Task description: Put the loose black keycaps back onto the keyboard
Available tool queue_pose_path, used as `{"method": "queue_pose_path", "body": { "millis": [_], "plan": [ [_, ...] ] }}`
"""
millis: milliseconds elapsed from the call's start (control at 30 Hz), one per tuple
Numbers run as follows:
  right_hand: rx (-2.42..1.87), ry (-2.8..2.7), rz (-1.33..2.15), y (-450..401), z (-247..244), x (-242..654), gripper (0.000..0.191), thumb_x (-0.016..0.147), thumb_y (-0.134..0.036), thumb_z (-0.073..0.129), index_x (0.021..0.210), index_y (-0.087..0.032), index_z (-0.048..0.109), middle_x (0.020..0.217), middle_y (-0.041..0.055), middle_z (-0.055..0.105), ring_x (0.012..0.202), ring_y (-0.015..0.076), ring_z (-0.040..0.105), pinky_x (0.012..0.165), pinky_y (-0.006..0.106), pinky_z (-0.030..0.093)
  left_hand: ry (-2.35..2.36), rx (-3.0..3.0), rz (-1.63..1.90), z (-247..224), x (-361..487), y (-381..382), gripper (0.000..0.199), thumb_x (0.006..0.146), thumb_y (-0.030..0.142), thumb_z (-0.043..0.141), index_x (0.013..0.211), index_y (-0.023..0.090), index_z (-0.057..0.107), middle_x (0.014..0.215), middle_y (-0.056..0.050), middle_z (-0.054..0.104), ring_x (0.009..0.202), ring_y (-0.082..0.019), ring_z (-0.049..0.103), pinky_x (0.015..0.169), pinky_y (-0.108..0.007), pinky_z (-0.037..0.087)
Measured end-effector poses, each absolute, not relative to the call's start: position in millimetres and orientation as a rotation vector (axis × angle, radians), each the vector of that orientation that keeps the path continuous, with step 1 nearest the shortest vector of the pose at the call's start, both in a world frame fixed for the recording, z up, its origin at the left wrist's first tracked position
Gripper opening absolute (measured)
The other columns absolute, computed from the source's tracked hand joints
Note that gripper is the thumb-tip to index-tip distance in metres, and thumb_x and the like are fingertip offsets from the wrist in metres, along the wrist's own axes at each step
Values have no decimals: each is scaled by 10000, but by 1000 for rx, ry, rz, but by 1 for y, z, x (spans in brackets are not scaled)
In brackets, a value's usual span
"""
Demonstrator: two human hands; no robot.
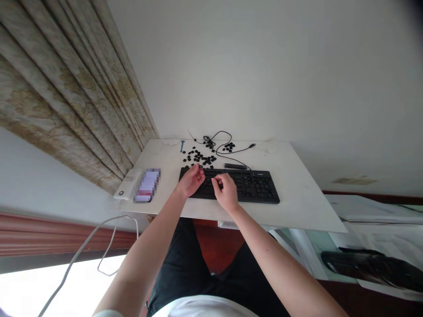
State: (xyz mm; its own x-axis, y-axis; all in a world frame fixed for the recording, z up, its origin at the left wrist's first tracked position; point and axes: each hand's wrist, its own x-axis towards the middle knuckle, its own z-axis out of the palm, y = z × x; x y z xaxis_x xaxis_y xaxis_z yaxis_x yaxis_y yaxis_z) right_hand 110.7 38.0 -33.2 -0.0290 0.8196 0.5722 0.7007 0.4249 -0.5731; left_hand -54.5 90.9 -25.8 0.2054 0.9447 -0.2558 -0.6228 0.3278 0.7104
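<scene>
A black keyboard lies on the white table, under both hands. Over its left part, my left hand has its fingers curled, with a small black keycap at the fingertips. To its right, my right hand is closed in a pinch above the keys; whatever its fingertips hold, if anything, is too small to make out. Several loose black keycaps are scattered behind the keyboard. A long black key lies along the keyboard's back edge.
A black cable curls across the back of the table, beside a smaller group of keycaps. A blue tool lies at the back left. At the left edge are a phone and a white box. A patterned curtain hangs left.
</scene>
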Motion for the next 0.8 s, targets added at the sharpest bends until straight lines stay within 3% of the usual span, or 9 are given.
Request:
{"method": "queue_pose_path", "body": {
  "millis": [133,267,400,567,700,800],
  "plan": [
    [-1224,-1776,338,35,-5,104,225,943,-334,541,1113,-213,626,1012,80,638,772,178,589,768,318,505,676,438,1124,-30,-49,75,118,900,315,675,956,211,666,873,8,688,755,-85,641,776,-230,527],
    [-1196,-1868,356,39,7,98,290,942,-293,547,1209,-220,632,1110,96,615,913,197,622,820,317,524,656,448,1103,-33,-49,67,146,890,324,688,980,209,675,918,5,699,800,-95,652,797,-234,520],
    [-1202,-1926,345,43,4,96,261,952,-274,536,1159,-211,682,1091,96,615,982,201,626,831,305,530,628,496,1083,-33,-50,59,175,857,323,728,970,205,665,896,15,687,800,-85,649,806,-220,514],
    [-1213,-1866,423,41,2,95,200,943,-266,550,1033,-207,718,1042,87,663,907,197,645,822,324,535,707,598,1090,-28,-48,50,227,840,357,732,975,188,660,900,-15,688,790,-96,651,756,-216,509],
    [-1280,-1608,655,42,-5,114,207,888,-333,628,995,-185,724,968,84,725,797,186,667,744,317,551,1118,975,1221,-24,-63,47,306,884,458,618,1035,195,653,958,-55,696,783,-139,645,691,-256,500],
    [-1385,-1363,846,48,-16,150,283,801,-404,708,949,-163,728,871,81,742,762,193,681,676,303,555,1477,1552,1244,-23,-87,49,243,891,416,583,985,209,669,935,-54,691,861,-187,642,815,-329,506]
  ]
}}
